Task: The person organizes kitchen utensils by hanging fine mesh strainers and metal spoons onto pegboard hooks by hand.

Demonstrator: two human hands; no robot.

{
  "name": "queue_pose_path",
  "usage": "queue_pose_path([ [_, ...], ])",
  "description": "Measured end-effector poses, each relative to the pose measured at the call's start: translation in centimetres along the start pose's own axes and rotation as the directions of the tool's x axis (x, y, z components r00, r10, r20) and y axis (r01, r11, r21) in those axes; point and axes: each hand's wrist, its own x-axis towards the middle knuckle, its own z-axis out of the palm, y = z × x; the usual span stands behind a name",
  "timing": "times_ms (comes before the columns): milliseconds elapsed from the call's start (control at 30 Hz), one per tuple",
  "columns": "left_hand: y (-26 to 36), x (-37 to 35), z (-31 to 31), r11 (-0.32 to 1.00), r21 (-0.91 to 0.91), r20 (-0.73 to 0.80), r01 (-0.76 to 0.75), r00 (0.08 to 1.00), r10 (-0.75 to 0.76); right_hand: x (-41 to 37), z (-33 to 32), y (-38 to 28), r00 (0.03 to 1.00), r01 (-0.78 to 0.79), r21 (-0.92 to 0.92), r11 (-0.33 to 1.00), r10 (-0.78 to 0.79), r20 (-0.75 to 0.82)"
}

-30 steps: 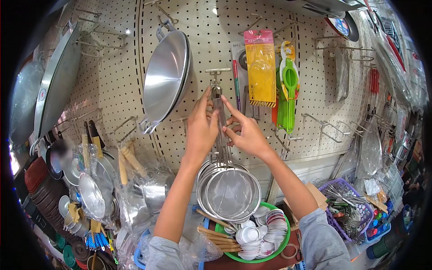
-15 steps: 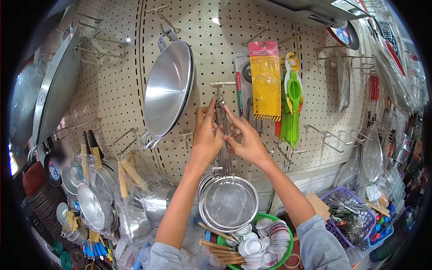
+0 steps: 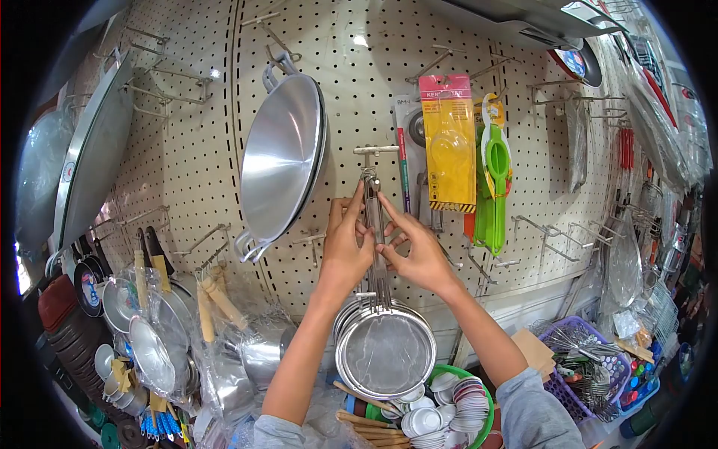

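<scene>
Several round mesh strainers [image 3: 385, 352] with steel rims hang stacked one behind another on a wall hook [image 3: 375, 150]. Their thin metal handles [image 3: 379, 277] run straight up to it. My left hand [image 3: 348, 251] grips these handles from the left, thumb against them and index finger pointing up along the side. From the right, my right hand [image 3: 415, 251] holds the same handles between thumb and fingers, its index fingertip near the top loops. Beneath the strainers is a green basin [image 3: 490, 419] with small white bowls and wooden-handled tools.
A steel wok [image 3: 283, 153] hangs to the left on the pegboard [image 3: 202, 45]. To the right hang a yellow package [image 3: 450, 150] and a green squeezer [image 3: 493, 187]. Bare metal hooks [image 3: 550, 232] stick out nearby. A purple basket [image 3: 617, 374] of utensils stands lower right.
The view has shifted, so the wall goods and strainers appear slightly lower and further right. Both hands stay on the strainer handles.
</scene>
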Motion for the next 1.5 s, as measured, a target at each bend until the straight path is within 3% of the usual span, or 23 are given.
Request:
queue_pose_path([
  [367, 0.1, -0.9, -0.2, 1.0, 0.019, 0.03, 0.003, 1.0, -0.004, -0.8, 0.4, 0.5, 0.998, 0.049, 0.004, 0.999, -0.049, -0.031],
  [467, 1.6, -1.2, -0.8, 0.992, 0.105, 0.091, 0.067, 0.993, -0.076, -1.0, 0.2, 0.4, 0.998, 0.052, -0.006, 0.999, -0.052, -0.023],
  [600, 1.7, -2.2, -0.7, 0.968, 0.248, 0.049, -0.03, 0.999, 0.019, -2.2, -0.1, -0.4, 0.998, -0.058, -0.055, 0.997, 0.059, 0.016],
  [667, 2.0, -3.2, -0.8, 0.915, 0.387, 0.01, -0.113, 0.993, 0.118, -3.0, -0.2, -0.9, 0.999, -0.046, -0.045, 0.998, 0.047, 0.021],
  [767, 4.3, -5.0, -1.1, 0.894, 0.429, 0.031, -0.131, 0.991, 0.131, -4.9, -0.1, -1.0, 0.999, -0.051, 0.022, 0.998, 0.05, 0.006],
  [1000, 8.6, -12.2, 0.5, 0.945, 0.305, 0.045, -0.119, 0.993, 0.11, -12.6, -0.7, -1.5, 0.999, -0.022, 0.16, 0.987, 0.018, 0.029],
  [1133, 10.5, -17.1, 3.0, 0.981, 0.188, 0.049, -0.048, 0.998, 0.039, -19.3, -1.3, -1.2, 0.993, -0.1, 0.256, 0.961, 0.081, 0.082],
  [1300, 13.0, -23.7, 7.5, 0.991, 0.088, 0.137, 0.101, 0.984, -0.113, -27.9, -3.8, -1.2, 0.97, -0.233, 0.288, 0.929, 0.2, 0.14],
  [1500, 16.8, -31.2, 14.0, 0.934, -0.047, 0.283, 0.353, 0.902, -0.327, -37.7, -9.3, -0.9, 0.912, -0.403, 0.287, 0.869, 0.355, 0.206],
])
